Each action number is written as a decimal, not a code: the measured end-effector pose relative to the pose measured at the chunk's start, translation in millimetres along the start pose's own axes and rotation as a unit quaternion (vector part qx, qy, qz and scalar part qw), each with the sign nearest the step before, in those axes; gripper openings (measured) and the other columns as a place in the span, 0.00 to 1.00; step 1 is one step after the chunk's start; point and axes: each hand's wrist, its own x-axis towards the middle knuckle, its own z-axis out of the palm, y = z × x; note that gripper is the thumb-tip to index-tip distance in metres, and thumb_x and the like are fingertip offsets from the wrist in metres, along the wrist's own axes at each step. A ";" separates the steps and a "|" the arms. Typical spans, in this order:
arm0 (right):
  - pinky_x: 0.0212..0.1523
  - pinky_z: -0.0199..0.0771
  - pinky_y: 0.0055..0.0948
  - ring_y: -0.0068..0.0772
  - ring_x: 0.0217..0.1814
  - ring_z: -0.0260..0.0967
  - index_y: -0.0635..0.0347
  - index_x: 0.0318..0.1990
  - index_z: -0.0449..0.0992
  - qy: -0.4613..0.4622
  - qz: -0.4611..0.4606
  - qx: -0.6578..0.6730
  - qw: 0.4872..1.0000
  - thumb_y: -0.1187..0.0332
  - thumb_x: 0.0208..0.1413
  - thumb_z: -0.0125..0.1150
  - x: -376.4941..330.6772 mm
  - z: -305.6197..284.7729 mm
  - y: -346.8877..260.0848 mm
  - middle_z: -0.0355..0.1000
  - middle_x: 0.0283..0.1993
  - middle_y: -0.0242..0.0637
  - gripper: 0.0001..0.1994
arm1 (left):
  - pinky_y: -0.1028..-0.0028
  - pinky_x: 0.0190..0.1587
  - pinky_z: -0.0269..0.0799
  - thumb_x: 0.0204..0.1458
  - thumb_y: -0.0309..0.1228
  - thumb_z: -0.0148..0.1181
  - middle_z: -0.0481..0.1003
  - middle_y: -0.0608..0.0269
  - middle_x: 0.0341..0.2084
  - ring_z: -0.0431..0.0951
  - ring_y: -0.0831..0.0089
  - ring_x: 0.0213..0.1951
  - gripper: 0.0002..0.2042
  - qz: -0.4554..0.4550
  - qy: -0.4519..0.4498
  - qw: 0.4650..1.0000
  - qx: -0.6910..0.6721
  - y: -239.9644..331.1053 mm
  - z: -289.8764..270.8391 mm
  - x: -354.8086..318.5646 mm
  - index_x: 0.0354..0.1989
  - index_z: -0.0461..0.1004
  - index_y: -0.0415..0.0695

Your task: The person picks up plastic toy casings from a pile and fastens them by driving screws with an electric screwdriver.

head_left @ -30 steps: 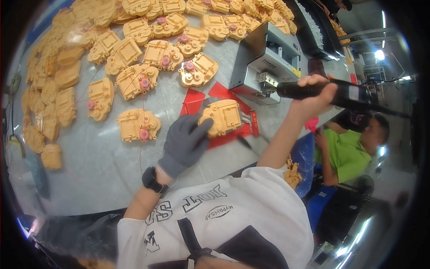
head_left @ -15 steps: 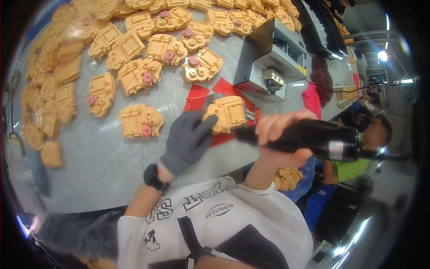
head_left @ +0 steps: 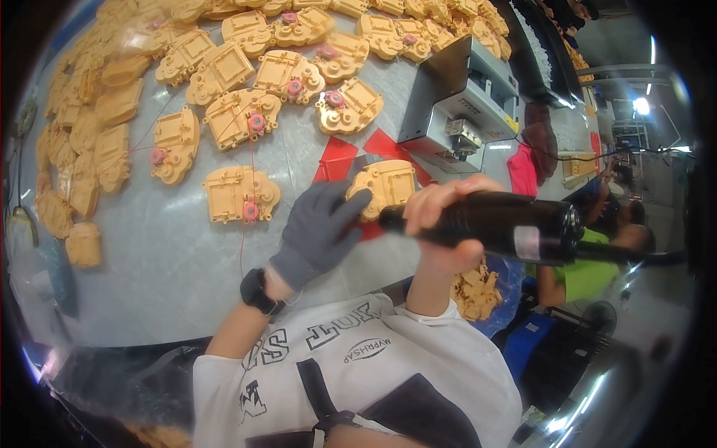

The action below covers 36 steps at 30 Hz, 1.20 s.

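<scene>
Left hand (head_left: 323, 228): gloved, fingers pressing flat on the yellow plastic part (head_left: 387, 187).
Right hand (head_left: 441, 224): fingers wrapped around the black electric screwdriver (head_left: 497, 224).
Part location: on red mat (head_left: 340, 158), grey table (head_left: 172, 254).

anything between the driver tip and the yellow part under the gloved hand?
Nothing visible. The right hand holds the black driver with its tip at the yellow part; the gloved left hand steadies that part from its left edge.
</scene>
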 end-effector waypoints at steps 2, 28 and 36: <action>0.21 0.66 0.28 0.30 0.18 0.64 0.63 0.44 0.55 -0.009 0.001 0.002 1.000 0.49 0.46 0.59 0.0 1.2 2.6 0.64 0.23 0.39 0.29 | 0.60 0.41 0.65 0.35 0.29 0.59 0.65 0.49 0.44 0.68 0.51 0.41 0.27 -0.001 0.003 1.000 0.002 -0.6 -0.4 -0.1 0.50 0.63 0.43; 0.26 0.64 0.29 0.28 0.20 0.63 0.60 0.47 0.57 0.072 -0.088 -0.025 0.993 0.47 0.50 0.52 31.8 -51.0 -34.3 0.63 0.23 0.35 0.27 | 0.61 0.45 0.64 0.35 0.26 0.59 0.66 0.50 0.44 0.68 0.53 0.43 0.27 -0.010 -0.004 1.000 0.002 5.8 -3.4 4.9 0.49 0.63 0.43; 0.17 0.63 0.24 0.26 0.15 0.60 0.66 0.40 0.61 0.256 -0.097 -0.147 0.951 0.67 0.49 0.55 89.2 -91.7 4.4 0.62 0.18 0.37 0.15 | 0.61 0.45 0.64 0.34 0.25 0.59 0.66 0.51 0.44 0.68 0.53 0.43 0.27 -0.017 -0.006 1.000 -0.019 0.2 0.3 7.6 0.49 0.63 0.43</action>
